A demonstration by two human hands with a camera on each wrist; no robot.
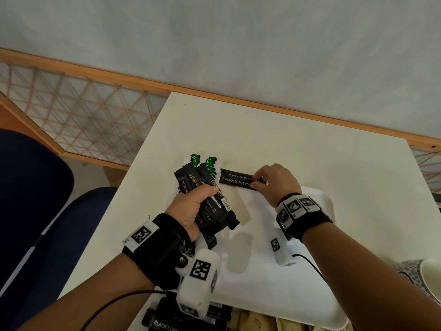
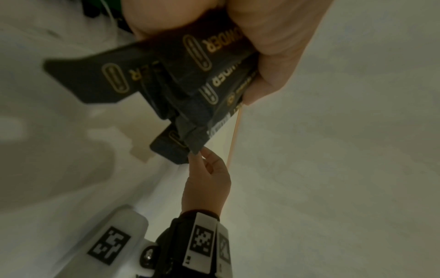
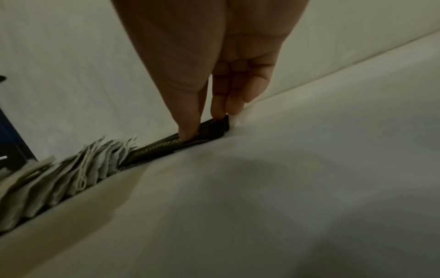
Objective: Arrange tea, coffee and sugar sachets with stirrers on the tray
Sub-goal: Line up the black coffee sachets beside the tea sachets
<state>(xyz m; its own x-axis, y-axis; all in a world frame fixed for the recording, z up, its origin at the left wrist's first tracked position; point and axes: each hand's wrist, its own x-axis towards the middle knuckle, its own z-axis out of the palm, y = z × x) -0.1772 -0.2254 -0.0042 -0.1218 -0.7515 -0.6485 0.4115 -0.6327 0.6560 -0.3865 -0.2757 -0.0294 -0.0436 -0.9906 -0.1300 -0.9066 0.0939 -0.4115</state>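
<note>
My left hand (image 1: 191, 206) is gripping a slippery sachet bundle (image 1: 207, 197); my right hand (image 1: 274, 180) is pinching two light, flexible coffee sticks (image 1: 236, 180) by their right ends.

A cream table (image 1: 298, 149) stands against the wall. A white tray (image 1: 274, 290) lies on its near part. More black sachets (image 1: 167, 323) and tan packets (image 1: 257, 321) lie at the near edge, and a patterned cup (image 1: 427, 278) at the right.
</note>
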